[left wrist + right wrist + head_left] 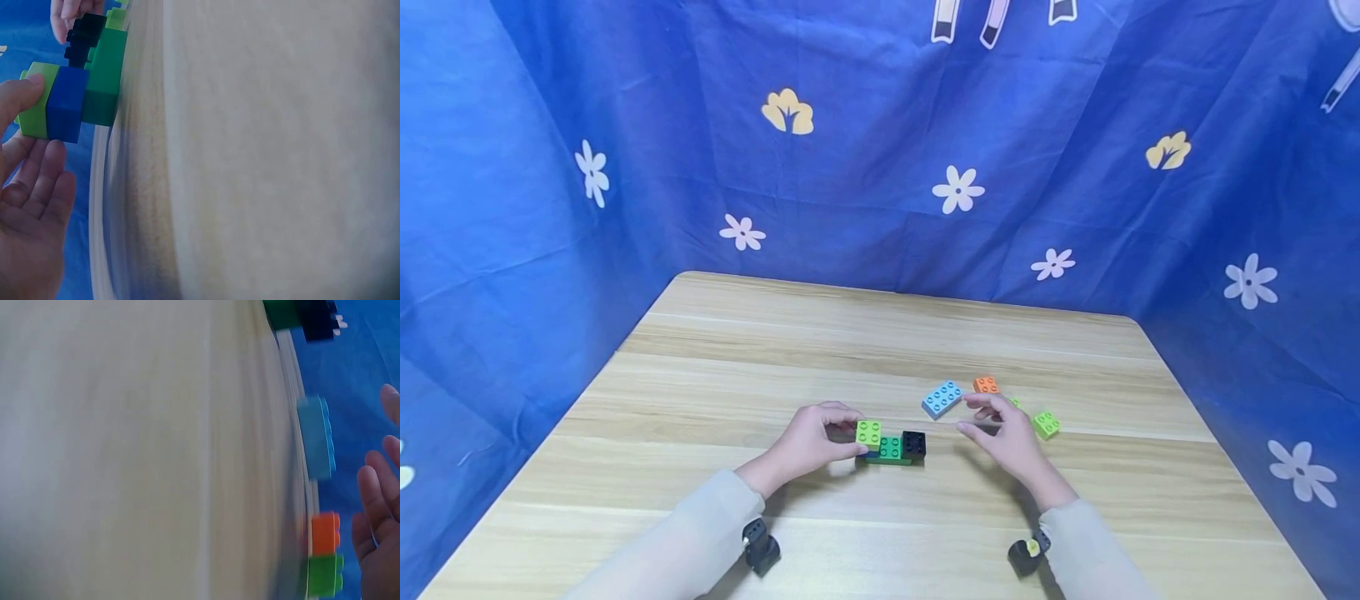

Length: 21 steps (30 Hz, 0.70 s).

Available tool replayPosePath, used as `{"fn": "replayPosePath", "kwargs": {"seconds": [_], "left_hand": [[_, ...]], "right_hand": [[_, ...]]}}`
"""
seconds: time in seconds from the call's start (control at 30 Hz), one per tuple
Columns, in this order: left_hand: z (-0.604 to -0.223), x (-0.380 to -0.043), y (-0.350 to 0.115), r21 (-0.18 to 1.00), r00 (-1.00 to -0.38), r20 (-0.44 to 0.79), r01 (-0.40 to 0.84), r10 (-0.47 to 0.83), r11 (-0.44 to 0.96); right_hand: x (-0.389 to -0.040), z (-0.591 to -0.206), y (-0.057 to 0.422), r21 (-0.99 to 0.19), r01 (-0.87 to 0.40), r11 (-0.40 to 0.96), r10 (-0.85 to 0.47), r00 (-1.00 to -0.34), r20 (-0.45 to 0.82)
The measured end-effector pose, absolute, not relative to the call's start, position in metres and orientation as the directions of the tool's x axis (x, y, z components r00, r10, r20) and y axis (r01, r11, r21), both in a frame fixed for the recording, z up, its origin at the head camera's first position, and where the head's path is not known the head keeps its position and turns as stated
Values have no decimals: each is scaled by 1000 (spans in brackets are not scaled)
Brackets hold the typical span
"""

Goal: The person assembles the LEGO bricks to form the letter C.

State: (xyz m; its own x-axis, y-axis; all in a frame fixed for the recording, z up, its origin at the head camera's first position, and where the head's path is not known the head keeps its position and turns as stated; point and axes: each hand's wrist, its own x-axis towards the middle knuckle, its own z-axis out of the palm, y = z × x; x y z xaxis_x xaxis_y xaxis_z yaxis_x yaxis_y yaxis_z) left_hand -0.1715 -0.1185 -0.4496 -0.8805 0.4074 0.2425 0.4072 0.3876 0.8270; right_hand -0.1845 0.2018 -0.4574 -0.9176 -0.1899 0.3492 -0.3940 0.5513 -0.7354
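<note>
Pressure from your left hand (811, 438), pinching the lime brick (868, 434) atop the blue brick (67, 103), could tip the green brick (106, 78) leftward; your wide, empty right hand (1011, 440) braces nothing

The table (760, 350) is bearing a green brick (891, 452) toward its middle. Farther and to the right, a light-blue brick (942, 400) is lying, then an orange brick (985, 384), a half-hidden lime brick (1014, 402) and, rightmost, another lime brick (1046, 425).
</note>
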Motion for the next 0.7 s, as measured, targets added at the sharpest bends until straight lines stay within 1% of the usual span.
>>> {"fn": "replayPosePath", "kwargs": {"seconds": [0.2,0.4,0.57,0.7], "left_hand": [[-451,-172,-118,828,-880,246,409,407,383],[-451,-172,-119,819,-879,253,418,405,394],[-450,-172,-119,808,-877,259,426,405,406],[-450,-171,-119,801,-876,262,431,405,414]], "right_hand": [[-184,-459,229,-723,-375,580,-111,-916,385],[-182,-462,252,-688,-344,638,-30,-905,424],[-180,-463,269,-669,-329,667,12,-893,450],[-180,-465,279,-650,-289,703,42,-895,443]]}}
